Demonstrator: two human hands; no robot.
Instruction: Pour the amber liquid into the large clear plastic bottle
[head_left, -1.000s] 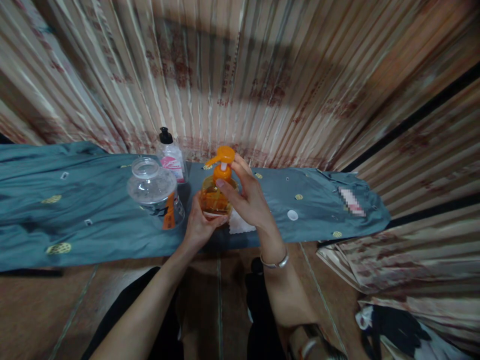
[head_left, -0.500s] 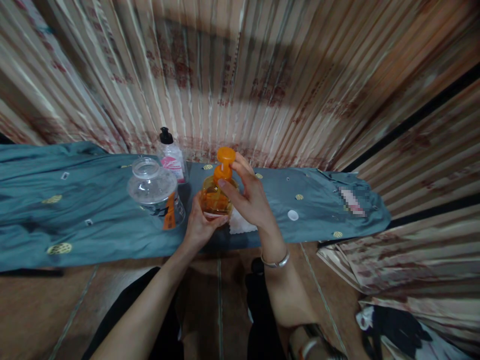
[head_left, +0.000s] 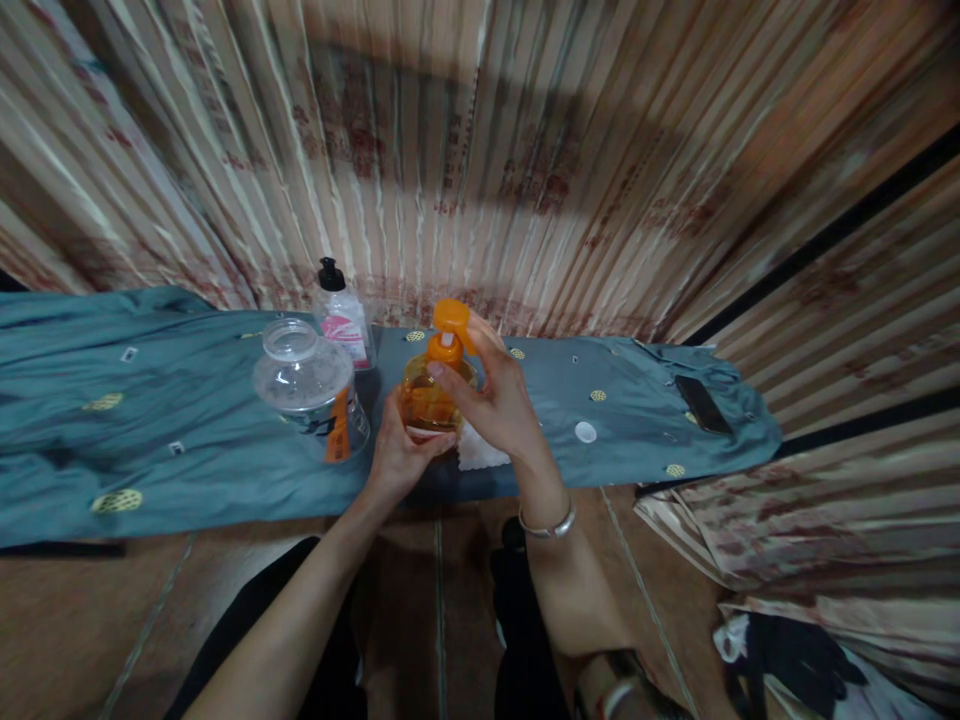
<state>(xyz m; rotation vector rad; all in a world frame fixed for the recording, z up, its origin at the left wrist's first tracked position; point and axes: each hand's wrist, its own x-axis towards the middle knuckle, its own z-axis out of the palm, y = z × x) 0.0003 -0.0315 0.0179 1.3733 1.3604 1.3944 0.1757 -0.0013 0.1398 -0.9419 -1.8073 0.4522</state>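
An amber pump bottle [head_left: 426, 392] with an orange pump top [head_left: 451, 316] stands upright between my hands, partly hidden by them. My left hand [head_left: 405, 447] is wrapped round the lower part of its body from the left and front. With thumb in front and fingers behind, my right hand [head_left: 495, 390] grips the orange pump top at its collar. A white scalloped cloth or paper [head_left: 480, 450] lies beneath my right hand. Left of the bottle is a clear plastic jar [head_left: 304, 385] without a lid, and behind that a clear pump bottle [head_left: 346, 325] with a black top.
A narrow surface under a teal cloth [head_left: 202, 420] carries these things. To the right lie a small white disc [head_left: 586, 432] and a dark phone [head_left: 703, 404]. A pleated curtain [head_left: 450, 150] hangs close behind; dark bars [head_left: 832, 235] cross at the right.
The orange pump top has turned, its spout now pointing more to the right, towards my right fingers. My left hand stays on the bottle. The phone's blurred patch is now a dark screen.
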